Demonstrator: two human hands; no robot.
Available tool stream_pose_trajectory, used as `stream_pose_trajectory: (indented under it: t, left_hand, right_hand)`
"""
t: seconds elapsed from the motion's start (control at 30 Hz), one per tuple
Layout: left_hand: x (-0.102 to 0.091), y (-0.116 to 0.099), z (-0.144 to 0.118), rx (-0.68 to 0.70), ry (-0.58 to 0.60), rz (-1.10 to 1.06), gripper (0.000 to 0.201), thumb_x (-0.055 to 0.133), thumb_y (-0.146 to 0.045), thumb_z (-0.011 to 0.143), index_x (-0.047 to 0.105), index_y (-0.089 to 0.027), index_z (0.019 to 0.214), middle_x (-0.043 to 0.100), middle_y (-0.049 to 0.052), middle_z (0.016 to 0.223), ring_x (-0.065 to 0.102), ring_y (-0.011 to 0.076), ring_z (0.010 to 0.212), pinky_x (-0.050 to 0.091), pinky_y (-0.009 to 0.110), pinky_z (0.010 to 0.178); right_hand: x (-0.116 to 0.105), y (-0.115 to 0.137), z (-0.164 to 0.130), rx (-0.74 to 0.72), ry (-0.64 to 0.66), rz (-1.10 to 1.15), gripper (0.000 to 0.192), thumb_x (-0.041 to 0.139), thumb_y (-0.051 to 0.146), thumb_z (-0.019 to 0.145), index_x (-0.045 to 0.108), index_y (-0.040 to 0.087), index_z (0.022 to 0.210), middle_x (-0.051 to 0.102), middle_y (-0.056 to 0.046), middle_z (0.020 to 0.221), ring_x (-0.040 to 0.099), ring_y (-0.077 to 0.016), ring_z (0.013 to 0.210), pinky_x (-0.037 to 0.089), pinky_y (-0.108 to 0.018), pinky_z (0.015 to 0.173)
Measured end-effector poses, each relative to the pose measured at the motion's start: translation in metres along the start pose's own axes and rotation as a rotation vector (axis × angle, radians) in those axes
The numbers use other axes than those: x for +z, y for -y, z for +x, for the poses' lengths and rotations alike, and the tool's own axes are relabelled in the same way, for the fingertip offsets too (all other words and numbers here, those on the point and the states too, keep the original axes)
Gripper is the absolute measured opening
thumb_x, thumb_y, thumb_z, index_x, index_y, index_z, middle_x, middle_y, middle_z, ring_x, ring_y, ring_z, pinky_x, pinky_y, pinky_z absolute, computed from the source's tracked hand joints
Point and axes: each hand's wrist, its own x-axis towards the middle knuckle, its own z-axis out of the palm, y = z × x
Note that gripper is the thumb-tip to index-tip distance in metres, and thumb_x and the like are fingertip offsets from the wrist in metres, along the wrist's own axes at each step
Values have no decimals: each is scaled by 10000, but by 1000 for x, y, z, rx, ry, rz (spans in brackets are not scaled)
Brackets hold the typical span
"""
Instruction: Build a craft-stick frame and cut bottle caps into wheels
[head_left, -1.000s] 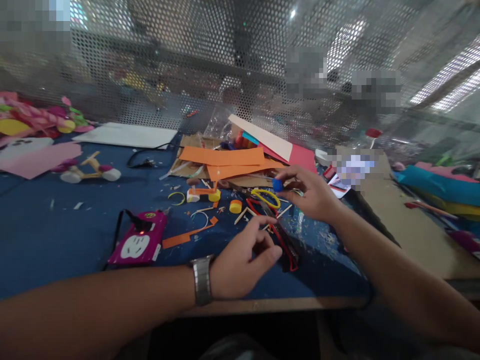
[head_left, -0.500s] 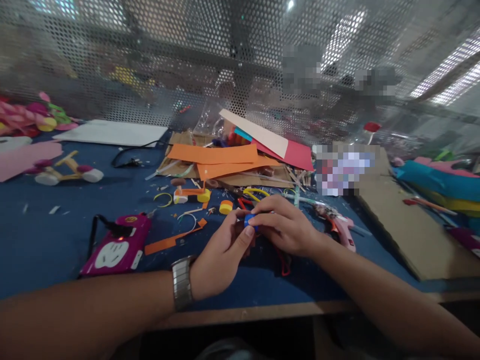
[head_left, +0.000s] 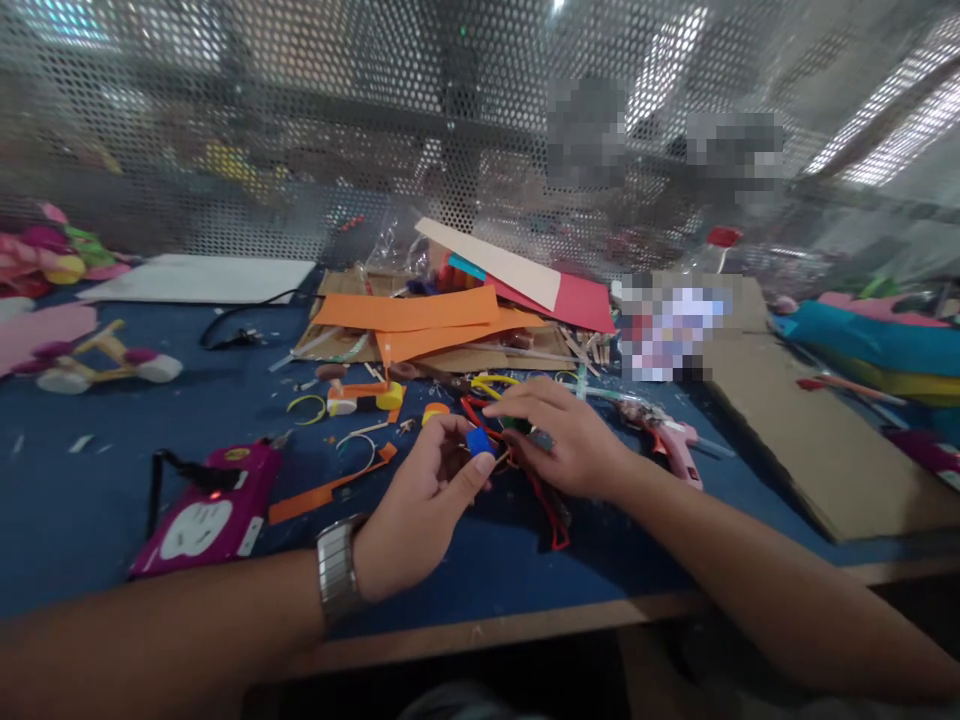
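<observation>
Blue cap (head_left: 478, 440) has changed hands: a second ago the right hand (head_left: 564, 440) had it pinched up near the paper pile, half a second ago both hands met on it, and now the left hand (head_left: 420, 500) has it — grip closed, thumb and forefinger clamped on the cap, just above the blue table (head_left: 90, 500) in front of the person. Right hand has dropped flat, palm down, onto the clutter just beside it; fingers curled over something dark and greenish, probably a small tool or clip, too blurred to call, so I can't tell whether that grip actually holds anything. Read: the handover is done and the right hand is now free to work in the pile. Materials — cap is small, hard-looking plastic, short cylinder. Under the right hand are red-handled scissors (head_left: 551, 510) and a yellow loop (head_left: 491, 381), thin and glossy. Orange paper sheets (head_left: 409, 310) are flat and matte, stacked on cardboard. Pink glue gun (head_left: 675, 445) lies right of the hands. Magenta power strip (head_left: 202, 510) lies to the left, cord attached. Metal watch (head_left: 334, 570) on the left wrist.
</observation>
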Motion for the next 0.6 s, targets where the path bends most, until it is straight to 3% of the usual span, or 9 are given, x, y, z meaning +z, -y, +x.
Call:
stream_pose_trajectory:
  t: [0.1,0.3,0.5,0.6]
  left_hand:
    - [0,-1,-1,14,9,-16,404,781,-480,1007,503,-228,1159,663,21,1031,674,165,864,506,296,707]
    - [3,1,-5,36,2,12,352,756,-426,1014,537,-224,1203,641,44,1124,633,173,971,533,321,823]
    - [2,-1,-8,47,22,31,354,787,-362,979,588,-219,1234,657,55,1125,651,194,1029,565,346,918]
    - [1,-2,-8,45,4,22,345,769,-365,996,601,-217,1258,669,67,1139,656,190,1000,570,333,875]
  right_hand:
    - [-3,-15,-1,186,73,-211,331,545,118,1044,749,231,1280,817,-130,1266,727,-326,1205,568,-551,1097]
    - [-7,-39,-6,317,109,-323,351,502,73,1019,803,167,1172,824,-172,1193,691,-366,1143,514,-589,1090]
    - [-5,-28,-2,407,175,-348,225,568,199,1061,789,220,1103,823,-128,1173,669,-369,1202,489,-561,1077]
    - [-6,-14,1,456,257,-330,201,662,393,1057,758,217,1081,827,-112,1013,733,-331,975,534,-448,861]
